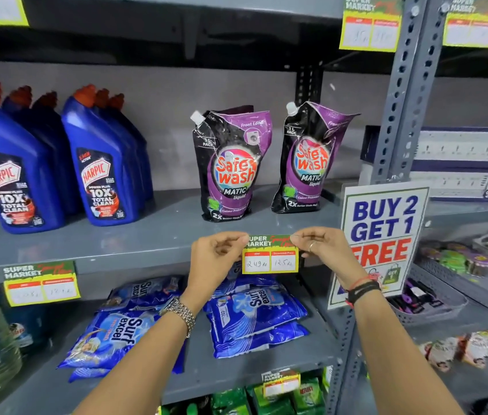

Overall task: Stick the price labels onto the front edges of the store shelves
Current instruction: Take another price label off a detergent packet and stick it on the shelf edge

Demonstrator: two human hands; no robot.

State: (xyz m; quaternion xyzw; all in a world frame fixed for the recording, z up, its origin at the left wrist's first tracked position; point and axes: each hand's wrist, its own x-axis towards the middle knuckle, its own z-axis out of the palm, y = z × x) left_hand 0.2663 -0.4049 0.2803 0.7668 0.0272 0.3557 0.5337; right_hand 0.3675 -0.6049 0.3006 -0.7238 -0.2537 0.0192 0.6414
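both hands, left hand [218, 253] and right hand [323, 247], pinch closed on the top corners of the yellow-bordered paper price label [270, 255], held at the grey metal shelf edge [117, 259]; level it between the pinches, then press flat.

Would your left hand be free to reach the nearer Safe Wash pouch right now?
Probably not: the left hand and right hand both pinch the price label, though nothing blocks the pouch above.

We reach both arms forward and up. Our left hand [218, 256] pinches the label's [270, 259] upper left corner, our right hand [323, 247] its upper right corner, fingers curled, thumbs toward each other, wrists level.
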